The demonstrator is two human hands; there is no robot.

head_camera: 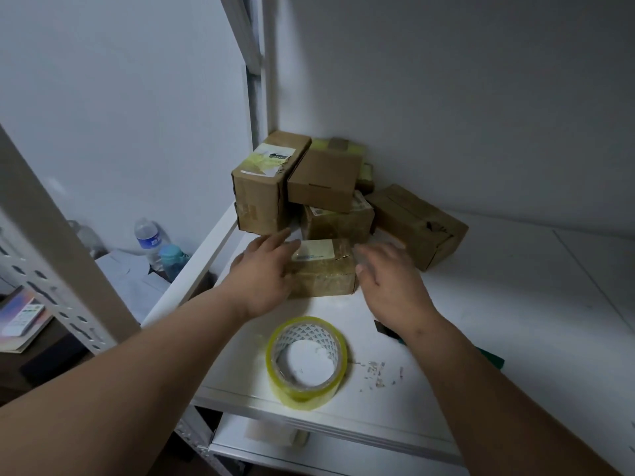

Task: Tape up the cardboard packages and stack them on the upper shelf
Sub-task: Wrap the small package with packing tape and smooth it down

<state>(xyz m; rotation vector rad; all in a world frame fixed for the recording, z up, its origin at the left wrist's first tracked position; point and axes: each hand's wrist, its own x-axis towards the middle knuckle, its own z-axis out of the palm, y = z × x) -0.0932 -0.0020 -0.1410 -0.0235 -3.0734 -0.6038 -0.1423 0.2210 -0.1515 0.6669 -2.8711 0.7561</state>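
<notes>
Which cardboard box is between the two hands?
The small taped box with the pale label, at the front of the pile; the other boxes sit behind it.

- Plain white walls meet in a corner behind a white shelf.
- A perforated metal upright stands at the shelf's left edge.
- Light is dim and even.

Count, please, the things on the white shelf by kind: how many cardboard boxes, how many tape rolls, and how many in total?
Cardboard boxes: at least 5, namely the one between the hands, the tall one, the plain one, the taped one beneath it and the right one; possibly more hidden behind.
Tape rolls: 1
Total: 6
</notes>
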